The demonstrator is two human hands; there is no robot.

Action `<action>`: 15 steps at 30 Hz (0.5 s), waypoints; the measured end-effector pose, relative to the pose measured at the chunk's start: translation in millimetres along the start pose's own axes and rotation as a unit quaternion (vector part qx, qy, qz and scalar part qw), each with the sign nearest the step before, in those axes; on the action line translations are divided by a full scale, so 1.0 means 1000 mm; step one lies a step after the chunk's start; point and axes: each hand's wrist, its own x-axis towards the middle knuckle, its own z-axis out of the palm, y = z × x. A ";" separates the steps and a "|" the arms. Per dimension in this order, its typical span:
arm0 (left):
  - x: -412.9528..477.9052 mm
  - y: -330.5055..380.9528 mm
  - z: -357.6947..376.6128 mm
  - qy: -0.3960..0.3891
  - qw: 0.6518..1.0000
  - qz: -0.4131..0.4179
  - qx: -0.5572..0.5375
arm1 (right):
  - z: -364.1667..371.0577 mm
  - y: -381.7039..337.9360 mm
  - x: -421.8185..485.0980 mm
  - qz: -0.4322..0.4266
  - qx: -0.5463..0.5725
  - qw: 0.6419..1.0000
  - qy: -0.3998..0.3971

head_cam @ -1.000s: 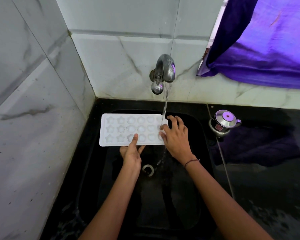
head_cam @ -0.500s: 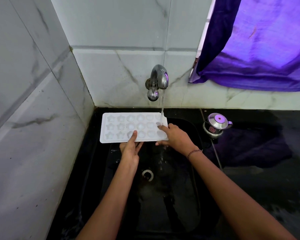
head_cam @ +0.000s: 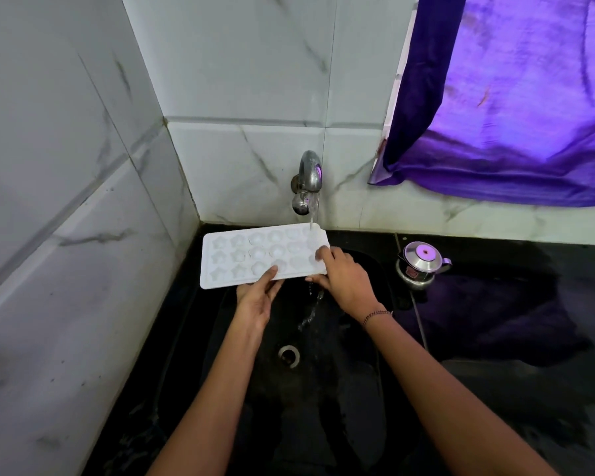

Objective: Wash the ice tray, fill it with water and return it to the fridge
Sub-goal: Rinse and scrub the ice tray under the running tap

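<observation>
Here, the ice tray [head_cam: 263, 255] is being held over the black sink [head_cam: 364, 338] by both hands, cavities facing up. The left hand [head_cam: 256, 300] is being kept under the tray's near long edge, its thumb pressed on the top face and its fingers closed beneath, so that the tray is clamped. The right hand [head_cam: 344, 280] is being closed on the tray's right end, with fingertips laid on the moulded face near the corner. Water [head_cam: 312, 214] is being run from the wall tap [head_cam: 308, 182] onto the far right corner of the tray, and a thin stream is being shed from the tray's near edge toward the drain [head_cam: 288, 354]. The washing step is judged to be in progress: only the right-hand cavities are being wetted, and whether the star-shaped cavities at the left have been rinsed cannot be told. Filling, carrying and returning the tray to the fridge are judged to be left; no fridge is being shown. A small steel vessel [head_cam: 421, 264] is being left on the wet counter [head_cam: 512, 304], well apart from the tray, below a purple curtain [head_cam: 512, 97].
</observation>
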 end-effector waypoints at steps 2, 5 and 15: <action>0.001 0.000 0.005 0.013 1.000 -0.011 0.000 | -0.003 0.000 0.001 0.000 0.015 1.000 0.004; -0.001 0.003 0.013 0.031 0.999 -0.009 0.027 | -0.009 0.006 0.001 -0.009 0.052 0.998 -0.017; -0.012 0.011 0.026 0.084 0.996 0.028 0.027 | -0.018 0.015 0.010 -0.056 -0.007 0.998 -0.033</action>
